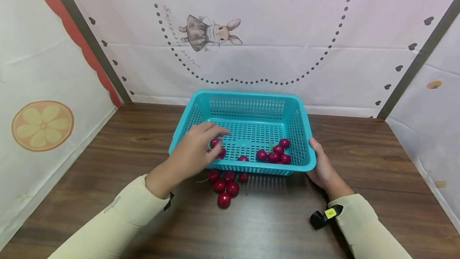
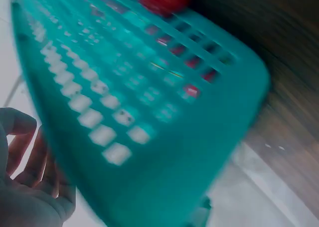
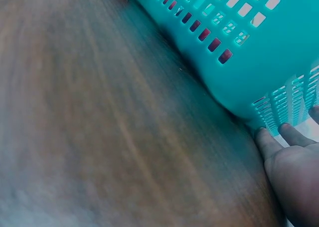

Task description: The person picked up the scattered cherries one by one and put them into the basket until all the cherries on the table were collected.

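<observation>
A turquoise plastic basket [image 1: 248, 166] with slotted walls stands on the brown table. Inside it, several dark red cherries [image 1: 274, 157] lie toward the front right, with a few more at the front left. My left hand [image 1: 194, 147] hovers over the basket's left front part, thumb and fingers spread apart with nothing between them. Against the outside of the right wall rests my right hand [image 1: 321, 167]; its extended fingertips [image 3: 286, 129] touch the slotted side. More cherries [image 1: 224, 200] lie on the table just in front of the basket, partly under its front edge in the head view.
The wooden table [image 1: 273, 219] meets a white printed cloth wall [image 1: 273, 67] right behind the basket. Similar cloth sides rise at left and right. A dark wrist strap with a small black device [image 1: 318, 220] sits at my right sleeve.
</observation>
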{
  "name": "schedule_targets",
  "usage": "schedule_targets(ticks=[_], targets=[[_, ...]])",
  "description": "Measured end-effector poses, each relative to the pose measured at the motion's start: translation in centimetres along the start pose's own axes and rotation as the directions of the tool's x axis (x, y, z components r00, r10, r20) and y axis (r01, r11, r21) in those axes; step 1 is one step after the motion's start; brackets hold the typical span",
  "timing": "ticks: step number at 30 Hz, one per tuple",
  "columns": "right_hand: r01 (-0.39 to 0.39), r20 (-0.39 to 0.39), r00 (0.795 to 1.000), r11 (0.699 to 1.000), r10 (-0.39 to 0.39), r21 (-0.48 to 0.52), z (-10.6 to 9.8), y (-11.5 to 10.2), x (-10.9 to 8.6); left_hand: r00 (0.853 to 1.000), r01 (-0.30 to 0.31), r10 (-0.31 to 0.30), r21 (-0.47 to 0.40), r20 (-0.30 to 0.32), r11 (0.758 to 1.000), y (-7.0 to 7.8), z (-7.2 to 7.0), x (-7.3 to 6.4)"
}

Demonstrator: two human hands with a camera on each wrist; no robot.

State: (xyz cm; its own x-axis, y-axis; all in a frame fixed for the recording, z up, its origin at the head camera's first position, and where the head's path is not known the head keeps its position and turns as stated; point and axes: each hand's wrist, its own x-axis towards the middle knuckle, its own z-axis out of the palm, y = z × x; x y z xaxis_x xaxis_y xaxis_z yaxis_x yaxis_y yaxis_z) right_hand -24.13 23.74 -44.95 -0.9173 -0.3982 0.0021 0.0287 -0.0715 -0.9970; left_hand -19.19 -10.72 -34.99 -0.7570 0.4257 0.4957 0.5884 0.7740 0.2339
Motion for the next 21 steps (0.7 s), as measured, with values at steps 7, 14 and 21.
schedule_targets(ticks=[7, 14, 21], targets=[[-0.005, 0.004, 1.0, 1.0, 0.005, -0.008, 0.0, -0.2, 0.0, 0.983, -0.183, 0.183, -0.014, -0.021, 0.983, 3.4, -0.8, -2.1], [-0.006, -0.001, 1.0, 1.0, 0.006, -0.009, 0.1, -0.2, 0.0, 0.958, -0.28, 0.279, 0.007, 0.071, 0.96, 5.1, -0.6, -4.6], [-0.011, -0.01, 1.0, 1.0, 0.011, -0.008, 0.0, -0.1, 0.0, 0.936, -0.262, 0.231, 0.091, 0.264, 0.961, 5.2, 0.6, -6.4]])
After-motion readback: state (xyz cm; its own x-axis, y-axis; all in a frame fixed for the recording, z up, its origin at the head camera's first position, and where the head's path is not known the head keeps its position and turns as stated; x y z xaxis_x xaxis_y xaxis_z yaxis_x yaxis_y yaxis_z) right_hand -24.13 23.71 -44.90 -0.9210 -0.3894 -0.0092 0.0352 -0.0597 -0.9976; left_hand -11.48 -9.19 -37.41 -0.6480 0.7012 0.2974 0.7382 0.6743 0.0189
